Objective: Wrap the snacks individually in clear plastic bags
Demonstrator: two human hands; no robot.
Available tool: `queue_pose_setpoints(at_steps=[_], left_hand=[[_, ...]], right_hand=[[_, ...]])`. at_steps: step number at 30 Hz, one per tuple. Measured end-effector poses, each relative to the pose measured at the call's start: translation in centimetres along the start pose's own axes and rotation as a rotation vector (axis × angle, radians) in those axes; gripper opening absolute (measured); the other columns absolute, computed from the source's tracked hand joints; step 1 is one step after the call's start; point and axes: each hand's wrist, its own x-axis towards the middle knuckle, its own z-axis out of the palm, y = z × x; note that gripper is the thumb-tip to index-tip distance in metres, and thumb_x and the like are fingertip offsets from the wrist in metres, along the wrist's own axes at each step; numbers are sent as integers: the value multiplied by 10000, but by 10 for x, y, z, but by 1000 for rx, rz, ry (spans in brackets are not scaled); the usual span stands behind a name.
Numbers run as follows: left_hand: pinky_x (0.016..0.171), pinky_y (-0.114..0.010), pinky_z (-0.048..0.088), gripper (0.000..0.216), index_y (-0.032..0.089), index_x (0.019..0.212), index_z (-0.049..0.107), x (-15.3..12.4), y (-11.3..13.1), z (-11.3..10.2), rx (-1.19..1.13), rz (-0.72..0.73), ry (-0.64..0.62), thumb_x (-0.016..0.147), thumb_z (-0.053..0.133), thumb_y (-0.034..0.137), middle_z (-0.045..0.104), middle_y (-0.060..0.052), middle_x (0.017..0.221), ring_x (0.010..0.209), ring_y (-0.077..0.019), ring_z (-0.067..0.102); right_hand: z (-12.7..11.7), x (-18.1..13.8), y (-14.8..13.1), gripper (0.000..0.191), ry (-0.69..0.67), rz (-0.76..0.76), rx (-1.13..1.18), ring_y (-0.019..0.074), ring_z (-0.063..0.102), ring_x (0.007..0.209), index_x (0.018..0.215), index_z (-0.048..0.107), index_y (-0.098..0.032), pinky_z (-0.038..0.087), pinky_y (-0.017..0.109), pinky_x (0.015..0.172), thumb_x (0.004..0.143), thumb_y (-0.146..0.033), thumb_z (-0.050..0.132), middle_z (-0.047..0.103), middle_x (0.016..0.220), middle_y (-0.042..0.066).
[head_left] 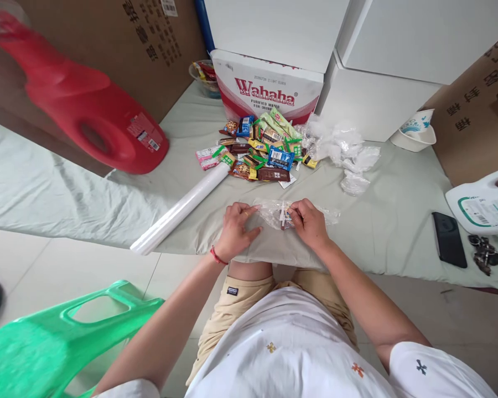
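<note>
A clear plastic bag [274, 213] with a small snack packet inside lies on the grey-green cloth [390, 232] just in front of me. My left hand [235, 229] pinches the bag's left edge with curled fingers. My right hand [309, 224] is closed on the bag's right part, over the packet. Beyond the hands lies a heap of wrapped snacks [259, 149]. A pile of crumpled clear bags [340, 146] sits to its right.
A white roll of film [182, 207] lies diagonally at left. A red jug [83, 105] lies on its side at far left. A Wahaha carton [268, 85] and white boxes stand behind. A black phone [449, 239], keys [484, 254], a white jug [483, 204] and a green stool [62, 337] are nearby.
</note>
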Motion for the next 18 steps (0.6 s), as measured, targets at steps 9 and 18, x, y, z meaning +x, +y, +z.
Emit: queue_pose_setpoints(at_steps=[9, 18], left_hand=[[1103, -524, 390, 140, 245, 817, 764, 19, -2, -7, -32, 44, -90, 773, 777, 377, 616, -81, 1113, 1167, -303, 520], [1086, -511, 435, 243, 226, 807, 673, -4, -23, -35, -164, 69, 33, 900, 643, 449, 673, -103, 1093, 1110, -282, 610]], right_hand=[[2, 0, 0, 185, 15, 9, 24, 182, 611, 772, 947, 609, -238, 418, 305, 695, 1046, -336, 488, 657, 939, 34], [1, -1, -1, 183, 12, 14, 11, 181, 610, 779, 948, 613, -238, 416, 299, 695, 1043, -331, 486, 651, 931, 32]])
